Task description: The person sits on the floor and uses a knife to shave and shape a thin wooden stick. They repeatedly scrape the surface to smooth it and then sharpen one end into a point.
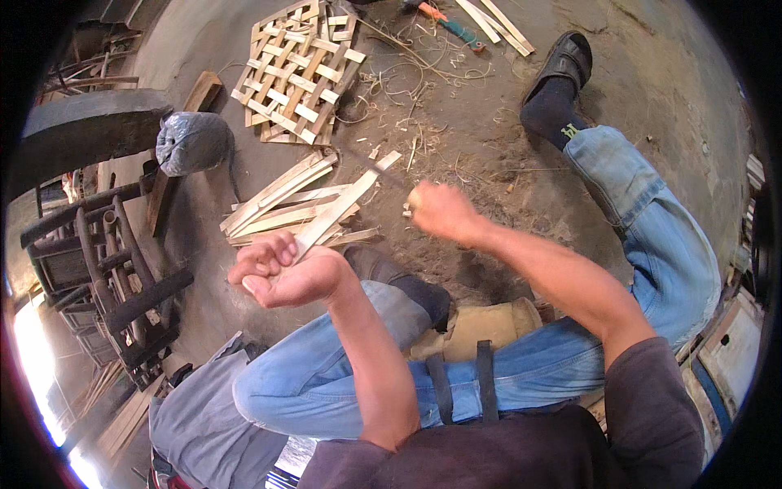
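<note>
Currently, in the head view, a loose pile of pale wooden strips (277, 201) lies on the floor (652, 106) and serves as the reference point. The left hand (283, 273) is just below the pile, palm turned up, its grip closed with curled fingers about the near end of a single pale strip (350, 198). That strip slants up and to the right across the pile's right side; whether it touches the strips beneath cannot be told. The right hand (444, 213) is to the right of the pile, its grip closed on a thin, dark, blade-like tool (384, 169). The tool is blurred and points back toward the held strip's far end; contact between the two cannot be confirmed. Directly above the pile lies a woven lattice panel (297, 81) of light and darker strips. Curled fibres and shavings (415, 81) are scattered above and to the right of the pile. Well beyond them, up and to the right, lies a tool with an orange-and-green handle (448, 27). A rounded, grey-wrapped bundle (194, 143) is noted to the pile's upper left.
</note>
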`<state>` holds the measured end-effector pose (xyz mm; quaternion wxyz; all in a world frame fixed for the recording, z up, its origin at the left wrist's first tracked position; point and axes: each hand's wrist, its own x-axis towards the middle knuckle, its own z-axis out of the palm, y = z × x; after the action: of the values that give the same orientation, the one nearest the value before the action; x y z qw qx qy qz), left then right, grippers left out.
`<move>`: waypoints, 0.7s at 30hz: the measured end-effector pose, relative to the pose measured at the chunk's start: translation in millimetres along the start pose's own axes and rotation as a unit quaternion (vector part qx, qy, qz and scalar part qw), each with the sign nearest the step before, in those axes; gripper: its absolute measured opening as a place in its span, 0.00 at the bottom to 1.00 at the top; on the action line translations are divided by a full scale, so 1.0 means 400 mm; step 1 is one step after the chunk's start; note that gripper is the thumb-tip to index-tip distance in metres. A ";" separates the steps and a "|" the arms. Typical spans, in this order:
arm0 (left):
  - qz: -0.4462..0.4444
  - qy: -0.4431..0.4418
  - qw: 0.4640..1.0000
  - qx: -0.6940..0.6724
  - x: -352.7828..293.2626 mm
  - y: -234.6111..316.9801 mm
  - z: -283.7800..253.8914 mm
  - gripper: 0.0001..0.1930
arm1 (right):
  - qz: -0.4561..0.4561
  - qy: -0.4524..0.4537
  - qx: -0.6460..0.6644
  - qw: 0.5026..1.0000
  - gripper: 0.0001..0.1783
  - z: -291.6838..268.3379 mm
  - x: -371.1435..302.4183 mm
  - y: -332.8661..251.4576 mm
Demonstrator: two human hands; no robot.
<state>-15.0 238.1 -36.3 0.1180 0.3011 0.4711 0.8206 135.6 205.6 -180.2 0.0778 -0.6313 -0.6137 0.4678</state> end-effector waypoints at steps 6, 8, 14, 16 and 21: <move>-0.013 0.084 0.996 0.027 0.038 -0.010 -0.057 0.12 | -0.188 -0.050 0.097 0.976 0.13 0.028 -0.106 -0.115; -0.023 0.093 0.994 0.045 0.054 -0.016 -0.068 0.13 | -0.168 -0.033 0.004 0.985 0.12 0.040 -0.021 -0.038; -0.004 0.080 0.995 0.061 0.049 -0.026 -0.094 0.13 | -0.208 -0.015 0.065 0.976 0.14 0.062 -0.058 -0.060; -0.007 0.086 0.995 0.049 0.059 -0.030 -0.081 0.13 | -0.058 0.006 0.079 0.995 0.15 0.023 -0.008 -0.026; -0.027 0.097 0.993 0.055 0.058 -0.020 -0.094 0.13 | -0.164 -0.051 0.064 0.983 0.15 0.035 -0.069 -0.073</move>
<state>-57.1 227.0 -48.4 0.0767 0.2133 0.5327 0.8154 110.8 182.5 -154.5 0.1627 -0.4909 -0.6809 0.5186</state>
